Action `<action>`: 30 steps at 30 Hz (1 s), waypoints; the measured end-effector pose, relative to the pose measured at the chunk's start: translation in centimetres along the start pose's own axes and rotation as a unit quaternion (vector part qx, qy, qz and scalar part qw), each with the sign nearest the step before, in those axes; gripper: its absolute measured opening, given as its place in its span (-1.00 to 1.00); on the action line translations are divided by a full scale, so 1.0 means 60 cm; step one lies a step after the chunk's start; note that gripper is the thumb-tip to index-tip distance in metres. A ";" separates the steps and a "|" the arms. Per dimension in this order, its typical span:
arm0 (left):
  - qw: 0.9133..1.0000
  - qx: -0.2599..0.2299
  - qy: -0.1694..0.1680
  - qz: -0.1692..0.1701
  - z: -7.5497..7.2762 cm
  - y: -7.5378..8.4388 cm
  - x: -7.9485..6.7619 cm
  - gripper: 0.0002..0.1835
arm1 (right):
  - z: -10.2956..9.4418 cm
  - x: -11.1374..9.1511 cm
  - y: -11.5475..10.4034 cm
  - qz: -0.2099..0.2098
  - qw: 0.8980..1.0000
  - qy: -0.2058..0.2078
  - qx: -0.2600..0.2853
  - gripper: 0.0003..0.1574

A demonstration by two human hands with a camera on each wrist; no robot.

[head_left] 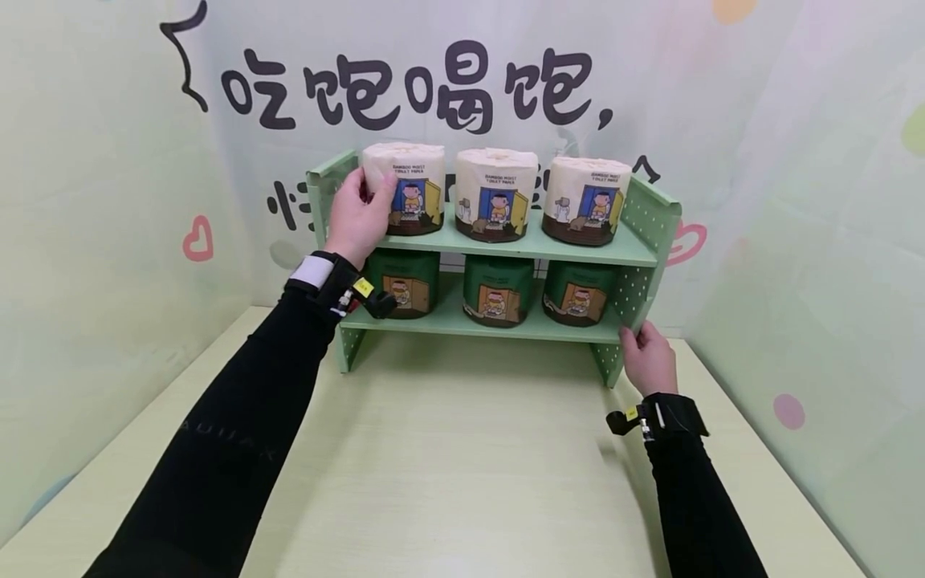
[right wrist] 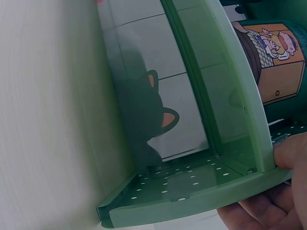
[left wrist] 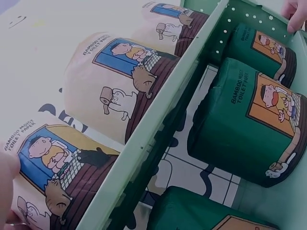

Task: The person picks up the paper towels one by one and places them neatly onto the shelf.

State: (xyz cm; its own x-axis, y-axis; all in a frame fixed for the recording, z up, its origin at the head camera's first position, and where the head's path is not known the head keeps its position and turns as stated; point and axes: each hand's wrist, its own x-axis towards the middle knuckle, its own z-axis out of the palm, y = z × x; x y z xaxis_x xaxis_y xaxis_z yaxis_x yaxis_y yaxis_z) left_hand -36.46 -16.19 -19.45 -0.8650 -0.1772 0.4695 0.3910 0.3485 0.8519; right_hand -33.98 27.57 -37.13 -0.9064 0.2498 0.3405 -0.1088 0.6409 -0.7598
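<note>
A green two-tier shelf (head_left: 506,250) with perforated side panels stands at the back of the table. Three cream toilet paper rolls line its upper tier: left (head_left: 426,189), middle (head_left: 499,193) and right (head_left: 587,197). My left hand (head_left: 361,217) grips the left cream roll at its left side, thumb on the printed front. Below sit three green rolls, the middle one (left wrist: 249,124) large in the left wrist view. With thumb and curled fingers, my right hand (head_left: 650,361) holds the shelf's right side panel (right wrist: 192,201) at the lower tier; some of its fingers are hidden behind the panel.
The pale wooden table (head_left: 462,449) extends in front of the shelf. Close behind hangs a printed backdrop (head_left: 419,88) with large dark characters, and similar patterned sheets flank both sides. Each wrist wears a black strap with a small camera (head_left: 379,303).
</note>
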 end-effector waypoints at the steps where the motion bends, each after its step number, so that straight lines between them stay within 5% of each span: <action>1: 1.000 -0.009 -0.001 -0.002 0.000 -0.001 -0.002 -0.27 | 0.000 0.000 0.001 0.001 1.000 0.000 -0.001 -0.40; 9: 0.996 -0.074 0.024 0.036 -0.006 -0.014 -0.034 -0.29 | 0.004 -0.001 0.002 0.003 1.000 -0.010 0.000 -0.38; 17: 0.993 -0.091 0.026 0.077 -0.009 -0.032 -0.107 -0.40 | -0.025 -0.004 0.003 -0.030 0.997 -0.057 -0.042 -0.32; 25: 0.990 -0.002 -0.108 0.092 0.012 -0.081 -0.188 -0.29 | -0.061 -0.026 -0.016 -0.048 0.984 -0.143 -0.099 -0.07; 27: 0.982 0.057 -0.153 0.099 0.018 -0.091 -0.205 -0.22 | -0.069 -0.038 -0.029 -0.049 0.978 -0.163 -0.121 0.03; 30: 0.957 0.156 -0.209 0.127 0.029 -0.103 -0.228 -0.09 | -0.077 -0.060 -0.055 -0.067 0.969 -0.181 -0.152 0.17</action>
